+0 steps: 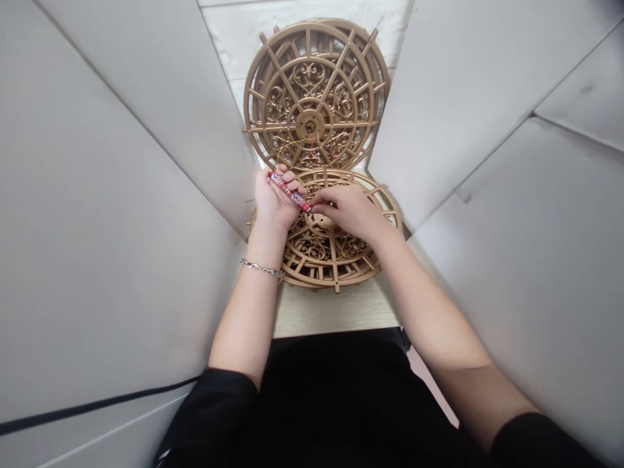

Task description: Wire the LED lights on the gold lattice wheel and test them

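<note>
In the palm of my left hand [273, 207], which is turned up with its fingers curled, lies a slim red-and-white printed tube [289, 191]. It slants down to the right. My right hand [351, 209] comes from the other side, its thumb and fingertips pinched together at the tube's lower end. Both hands are over a round gold openwork disc [334, 257] with scrollwork and spokes, lying on similar discs. Behind it, a second stack of gold discs [319, 118] leans upright, with thin yellow and red wires [292, 142] near its hub.
Pale panels rise close on both sides, a left panel [121, 195] and a right panel [487, 214]. White brick-patterned wall [229, 39] stands at the back. The discs rest on a light wooden surface [336, 312], whose front edge is near my body.
</note>
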`<move>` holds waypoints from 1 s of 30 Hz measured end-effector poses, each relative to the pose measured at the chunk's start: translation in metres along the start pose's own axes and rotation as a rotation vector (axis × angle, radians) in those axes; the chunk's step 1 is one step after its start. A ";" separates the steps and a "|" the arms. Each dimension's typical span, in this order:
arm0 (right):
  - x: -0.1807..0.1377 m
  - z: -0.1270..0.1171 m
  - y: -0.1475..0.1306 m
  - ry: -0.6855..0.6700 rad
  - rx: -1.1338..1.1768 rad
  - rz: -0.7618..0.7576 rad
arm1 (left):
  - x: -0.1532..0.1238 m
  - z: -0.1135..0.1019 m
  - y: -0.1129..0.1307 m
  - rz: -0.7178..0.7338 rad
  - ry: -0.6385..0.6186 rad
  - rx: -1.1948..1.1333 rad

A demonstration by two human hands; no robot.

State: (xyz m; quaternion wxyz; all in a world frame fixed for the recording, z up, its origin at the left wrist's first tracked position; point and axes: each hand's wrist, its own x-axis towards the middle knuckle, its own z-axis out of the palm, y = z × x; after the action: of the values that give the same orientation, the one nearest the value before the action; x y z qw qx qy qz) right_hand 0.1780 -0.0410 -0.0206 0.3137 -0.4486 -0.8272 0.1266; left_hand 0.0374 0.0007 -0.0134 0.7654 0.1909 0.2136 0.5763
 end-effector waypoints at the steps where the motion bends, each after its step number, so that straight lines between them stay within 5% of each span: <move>1: 0.000 0.000 0.000 0.006 -0.001 -0.001 | 0.000 0.000 0.000 -0.004 -0.005 -0.002; 15: 0.001 -0.007 0.002 0.125 0.105 -0.065 | 0.004 0.003 0.002 0.043 0.030 0.023; 30: 0.002 -0.009 0.001 0.110 0.179 -0.019 | 0.003 -0.001 0.007 -0.147 -0.008 0.027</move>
State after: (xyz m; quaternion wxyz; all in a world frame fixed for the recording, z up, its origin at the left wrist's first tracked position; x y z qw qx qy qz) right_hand 0.1833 -0.0393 -0.0133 0.3986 -0.4169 -0.7985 0.1724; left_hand 0.0317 0.0054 -0.0106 0.8038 0.1871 0.2318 0.5149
